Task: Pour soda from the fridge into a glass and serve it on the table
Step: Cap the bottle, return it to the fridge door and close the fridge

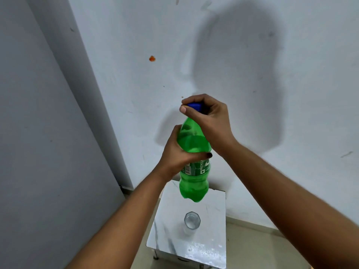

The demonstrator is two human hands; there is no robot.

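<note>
A green plastic soda bottle [194,144] is held upright in the air in front of the wall, above the far part of a small table. My left hand [174,156] wraps around its middle, just above the label. My right hand [207,115] grips the blue cap [194,105] from above with thumb and fingers closed on it. Below the bottle, a clear glass [192,220] stands upright on the small white marbled table [213,206]. I cannot tell whether the glass holds any liquid.
A grey-white wall [233,55] with an orange spot stands right behind the bottle. A tall grey surface [38,133], possibly the fridge side, fills the left. Beige floor [252,239] shows to the right of the table.
</note>
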